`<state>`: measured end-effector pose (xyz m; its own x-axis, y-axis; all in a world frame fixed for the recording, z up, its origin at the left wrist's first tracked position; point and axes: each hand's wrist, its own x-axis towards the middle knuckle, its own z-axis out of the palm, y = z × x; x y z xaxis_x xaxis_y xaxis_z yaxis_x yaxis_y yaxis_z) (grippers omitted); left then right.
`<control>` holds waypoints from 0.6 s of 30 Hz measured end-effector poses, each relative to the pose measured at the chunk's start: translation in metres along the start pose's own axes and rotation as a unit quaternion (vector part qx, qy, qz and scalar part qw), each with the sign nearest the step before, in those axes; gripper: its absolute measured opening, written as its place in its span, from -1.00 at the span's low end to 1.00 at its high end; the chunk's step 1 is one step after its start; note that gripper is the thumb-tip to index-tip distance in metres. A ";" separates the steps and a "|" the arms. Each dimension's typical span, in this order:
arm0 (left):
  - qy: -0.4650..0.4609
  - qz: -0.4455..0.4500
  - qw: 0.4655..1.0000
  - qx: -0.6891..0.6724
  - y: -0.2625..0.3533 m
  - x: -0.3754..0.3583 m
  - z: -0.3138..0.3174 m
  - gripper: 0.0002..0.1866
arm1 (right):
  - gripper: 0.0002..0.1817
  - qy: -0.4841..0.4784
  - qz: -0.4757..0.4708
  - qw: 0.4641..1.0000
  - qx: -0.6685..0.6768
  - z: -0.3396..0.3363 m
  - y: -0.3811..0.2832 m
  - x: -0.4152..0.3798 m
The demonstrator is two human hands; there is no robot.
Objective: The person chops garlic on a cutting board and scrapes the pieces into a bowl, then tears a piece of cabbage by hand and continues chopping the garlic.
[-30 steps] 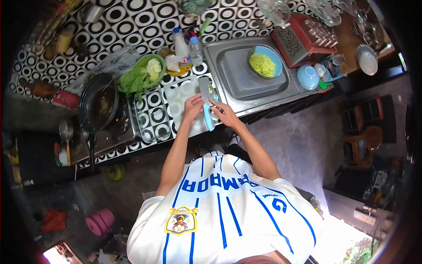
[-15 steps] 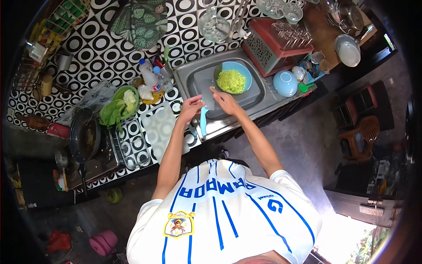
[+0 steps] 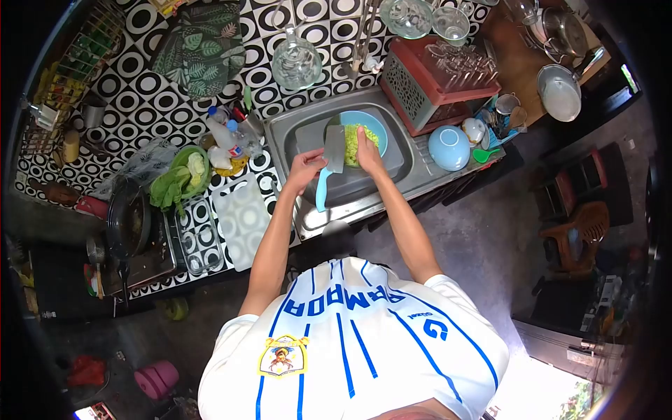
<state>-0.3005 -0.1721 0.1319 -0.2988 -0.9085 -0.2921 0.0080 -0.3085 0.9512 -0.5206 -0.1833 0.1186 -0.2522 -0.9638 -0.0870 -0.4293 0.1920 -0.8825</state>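
My left hand [image 3: 306, 171] grips a cleaver-like knife where its light-blue handle [image 3: 322, 190] meets the broad grey blade [image 3: 335, 147]. The handle points toward me and the blade toward the sink's far side. My right hand [image 3: 368, 151] is stretched out over the near side of a light-blue bowl [image 3: 383, 127], overlapping the food inside; part of its fingers is hidden. Finely chopped pale-green vegetable [image 3: 352, 143] fills the bowl, which sits in the steel sink [image 3: 280, 129]. The blade's right edge is right beside the chopped pieces.
Left of the sink are a translucent cutting board [image 3: 241, 220], a green basin [image 3: 204, 168] of leafy vegetables, bottles [image 3: 218, 128] and a dark wok [image 3: 128, 220]. To the right stand an upturned blue bowl [image 3: 449, 147] and a red rack [image 3: 430, 87] with glasses on top.
My right hand has moved from beside the blade up over the bowl. The knife blade has turned to show more of its flat side. The camera view has shifted slightly.
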 end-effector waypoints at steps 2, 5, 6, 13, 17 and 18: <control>0.010 -0.004 1.000 0.006 0.002 0.000 0.001 -0.43 | -0.28 0.007 -0.015 1.000 0.005 -0.003 0.011 -0.001; 0.023 -0.006 0.999 0.025 -0.001 -0.002 0.002 -0.42 | -0.56 -0.003 -0.059 0.998 -0.015 -0.011 0.007 -0.018; 0.027 -0.004 0.999 0.029 -0.001 -0.003 0.002 -0.42 | -0.64 -0.006 -0.048 0.998 -0.034 -0.014 0.003 -0.023; 0.124 -0.025 0.991 -0.036 -0.028 -0.045 -0.016 -0.45 | -0.73 0.075 -0.132 0.988 -0.029 0.001 0.015 -0.046; 0.212 -0.044 0.971 -0.099 -0.055 -0.093 -0.044 -0.50 | -0.68 0.031 -0.142 0.989 -0.020 0.024 -0.011 -0.084; 0.230 -0.047 0.964 -0.122 -0.057 -0.107 -0.050 -0.51 | -0.68 0.024 -0.160 0.987 -0.017 0.036 -0.013 -0.094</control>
<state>-0.2208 -0.0715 0.1041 0.1443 -0.8851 -0.4424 0.2435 -0.4015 0.8829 -0.4603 -0.1016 0.1212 -0.1394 -0.9662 0.2170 -0.5222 -0.1145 -0.8451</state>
